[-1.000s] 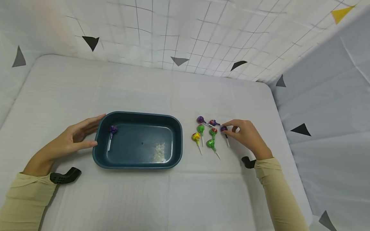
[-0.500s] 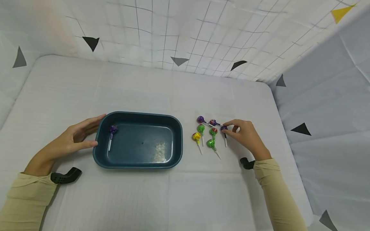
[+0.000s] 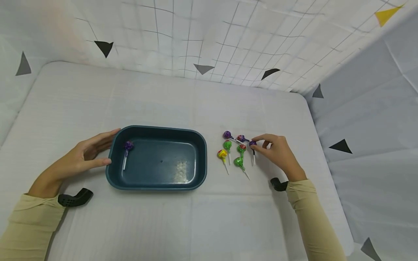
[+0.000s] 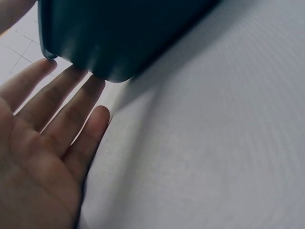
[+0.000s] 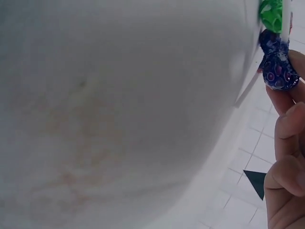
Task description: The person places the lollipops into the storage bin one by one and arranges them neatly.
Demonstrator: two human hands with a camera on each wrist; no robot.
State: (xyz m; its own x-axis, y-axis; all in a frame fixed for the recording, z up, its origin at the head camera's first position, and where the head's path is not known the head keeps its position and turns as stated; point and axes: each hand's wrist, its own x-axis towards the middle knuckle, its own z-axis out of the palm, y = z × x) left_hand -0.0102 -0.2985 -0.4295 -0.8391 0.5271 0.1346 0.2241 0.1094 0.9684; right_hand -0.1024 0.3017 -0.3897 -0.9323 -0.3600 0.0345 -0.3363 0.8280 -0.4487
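Note:
A dark teal plastic tub [image 3: 156,187] stands on the white-covered table, with one purple lollipop [image 3: 128,145] lying at its left end. My left hand [image 3: 86,154] touches the tub's left end, fingers and thumb spread and fairly straight; the left wrist view shows the fingertips against its wall [image 4: 95,43]. Between thumb and forefinger, my right hand [image 3: 277,152] pinches a purple-wrapped lollipop [image 5: 280,74] by its head, the white stick [image 3: 254,160] pointing toward me. Beside it lie a yellow lollipop [image 3: 222,154], green lollipops [image 3: 239,162] and two more purple ones [image 3: 227,135].
The white table cover [image 3: 156,228] extends around the tub and the lollipops. A white grid-lined curtain [image 3: 183,36] hangs behind the far edge, and a grey curtain [image 3: 369,108] at the right. Black wrist devices [image 3: 75,198] sit at both cuffs.
The lollipop in my right hand has turned slightly, its stick end swinging left to point more straight toward me. My left hand and the tub keep their places.

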